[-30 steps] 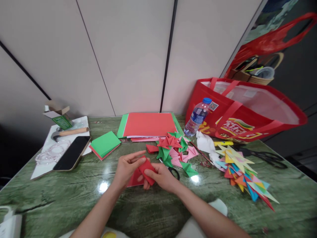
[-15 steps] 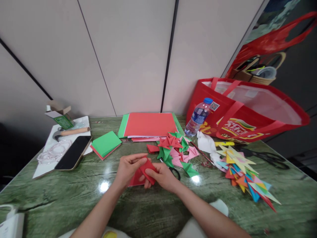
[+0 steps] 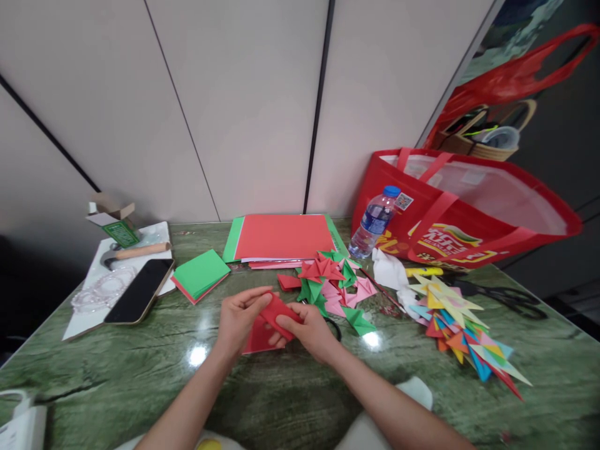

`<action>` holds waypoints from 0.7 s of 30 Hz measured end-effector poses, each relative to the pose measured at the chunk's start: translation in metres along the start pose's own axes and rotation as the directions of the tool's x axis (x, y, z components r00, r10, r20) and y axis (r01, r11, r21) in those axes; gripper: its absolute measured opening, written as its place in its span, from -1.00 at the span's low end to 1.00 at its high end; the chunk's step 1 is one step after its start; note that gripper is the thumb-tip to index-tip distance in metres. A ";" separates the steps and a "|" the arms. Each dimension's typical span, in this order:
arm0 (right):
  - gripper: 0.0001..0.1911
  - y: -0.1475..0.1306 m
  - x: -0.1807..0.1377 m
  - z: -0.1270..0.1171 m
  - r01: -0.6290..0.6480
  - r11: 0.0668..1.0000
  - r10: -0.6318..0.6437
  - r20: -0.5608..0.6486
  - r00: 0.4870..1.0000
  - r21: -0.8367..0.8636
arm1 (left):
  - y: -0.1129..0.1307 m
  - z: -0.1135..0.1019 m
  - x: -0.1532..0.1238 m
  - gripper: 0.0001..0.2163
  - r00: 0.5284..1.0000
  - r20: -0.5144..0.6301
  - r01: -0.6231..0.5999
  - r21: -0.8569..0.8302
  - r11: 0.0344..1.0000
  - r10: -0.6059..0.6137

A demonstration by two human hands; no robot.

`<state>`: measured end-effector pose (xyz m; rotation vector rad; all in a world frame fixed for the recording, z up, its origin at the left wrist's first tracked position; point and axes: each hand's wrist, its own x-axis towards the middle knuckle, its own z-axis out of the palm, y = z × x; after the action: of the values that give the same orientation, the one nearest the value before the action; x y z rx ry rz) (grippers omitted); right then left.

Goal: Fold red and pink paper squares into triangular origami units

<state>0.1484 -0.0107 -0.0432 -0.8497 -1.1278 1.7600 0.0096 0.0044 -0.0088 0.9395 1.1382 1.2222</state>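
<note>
From afar I'm pinching a folded red paper (image 3: 276, 310) between left hand (image 3: 237, 315) and right hand (image 3: 311, 328), over a red sheet (image 3: 256, 340) on the green table (image 3: 140, 375), apparently creasing it and probably needing even thumb pressure next.

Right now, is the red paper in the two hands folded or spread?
Folded: the red paper forms a narrow strip held by the left hand and right hand; its number of folds cannot be told.
</note>
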 end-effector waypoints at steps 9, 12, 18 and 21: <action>-0.56 -0.004 0.000 0.000 0.011 0.999 -0.008 -0.063 0.998 0.041 | 0.001 0.001 0.003 -0.77 0.998 -0.064 0.011 -0.193 0.981 -0.024; -0.55 -0.005 -0.001 0.001 0.014 0.999 -0.012 -0.062 0.998 0.041 | 0.000 0.000 0.004 -0.77 0.998 -0.059 0.013 -0.205 0.979 -0.026; -0.59 -0.006 0.000 0.002 0.016 0.999 -0.011 -0.084 0.996 0.052 | -0.001 0.000 0.004 -0.75 0.998 -0.060 0.015 -0.219 0.976 -0.029; -0.59 -0.005 0.000 0.001 0.006 0.998 -0.001 -0.094 0.996 0.057 | -0.001 0.001 0.003 -0.75 0.998 -0.058 0.017 -0.226 0.974 -0.031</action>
<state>0.1490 -0.0098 -0.0382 -0.8857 -1.0123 1.7234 0.0110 0.0074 -0.0099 0.7192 1.0308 1.3369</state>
